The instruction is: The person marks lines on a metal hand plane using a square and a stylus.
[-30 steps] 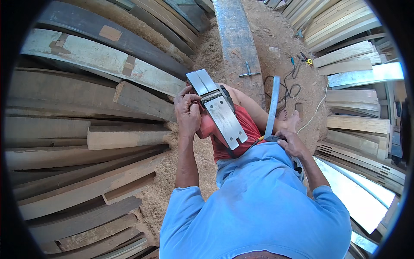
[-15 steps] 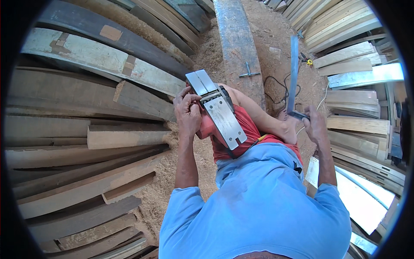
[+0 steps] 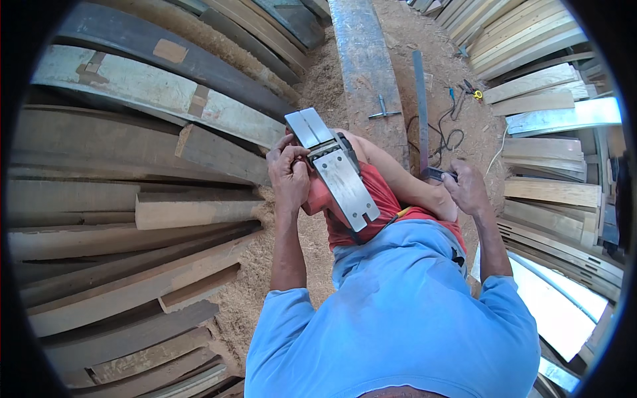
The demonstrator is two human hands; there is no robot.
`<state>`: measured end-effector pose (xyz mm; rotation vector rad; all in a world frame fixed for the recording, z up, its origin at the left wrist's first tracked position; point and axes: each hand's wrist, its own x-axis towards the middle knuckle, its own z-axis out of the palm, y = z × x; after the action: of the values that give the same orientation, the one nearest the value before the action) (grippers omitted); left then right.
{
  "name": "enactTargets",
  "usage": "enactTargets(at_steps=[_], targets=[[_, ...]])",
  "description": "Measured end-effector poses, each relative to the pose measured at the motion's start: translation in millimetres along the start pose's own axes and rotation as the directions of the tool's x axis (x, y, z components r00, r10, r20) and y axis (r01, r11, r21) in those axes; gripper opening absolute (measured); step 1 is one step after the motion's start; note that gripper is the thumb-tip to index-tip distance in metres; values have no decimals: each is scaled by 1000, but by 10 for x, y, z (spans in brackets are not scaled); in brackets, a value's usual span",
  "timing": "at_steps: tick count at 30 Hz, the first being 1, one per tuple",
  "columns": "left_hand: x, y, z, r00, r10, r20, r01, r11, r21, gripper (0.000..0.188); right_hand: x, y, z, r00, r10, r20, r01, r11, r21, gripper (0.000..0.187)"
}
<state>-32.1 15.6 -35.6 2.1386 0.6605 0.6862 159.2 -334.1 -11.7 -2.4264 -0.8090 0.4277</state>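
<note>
Bottom up over my lap lies a red electric hand planer [image 3: 345,186], its metal sole and the cutter slot in view. Around its left side, near the slot, the fingers of my left hand [image 3: 289,174] are closed on it. To the right, my right hand [image 3: 470,187] grips the dark stock of a try square [image 3: 421,113]. The long metal blade points away from me, over the floor beside the plank. Planer and square are apart. What my fingertips touch on the planer's underside is hidden.
A long worn plank [image 3: 365,60] runs ahead, with a T-shaped metal tool [image 3: 383,109] on it. A dark cable [image 3: 441,136] and yellow-handled pliers [image 3: 476,94] lie on the sawdust-covered floor. Stacked boards [image 3: 86,146] line the left, more timber [image 3: 551,192] the right.
My right hand has moved left with the try square, bringing its blade closer to the plank. The left hand and the planer have stayed in place.
</note>
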Motion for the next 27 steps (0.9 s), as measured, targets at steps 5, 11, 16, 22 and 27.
enactTargets(at_steps=[5,11,16,22,27], targets=[[31,13,-13,1000,-10,22,10,1000,-4,30,54,-183,-110,984,-84,-159,57,984,-167,13],[26,-9,33,1000,1,6,-1,1000,10,31,21,-608,-211,918,-57,-393,190,932,309,13],[18,-2,18,1000,16,2,-16,1000,23,31,5,-868,-23,901,-140,-410,288,900,327,16],[12,7,13,1000,13,-3,-13,1000,12,32,-86,-950,278,968,-13,-251,151,829,539,16],[9,-3,23,1000,19,-14,-19,1000,7,32,-146,-1026,295,975,-92,-201,180,857,482,16]])
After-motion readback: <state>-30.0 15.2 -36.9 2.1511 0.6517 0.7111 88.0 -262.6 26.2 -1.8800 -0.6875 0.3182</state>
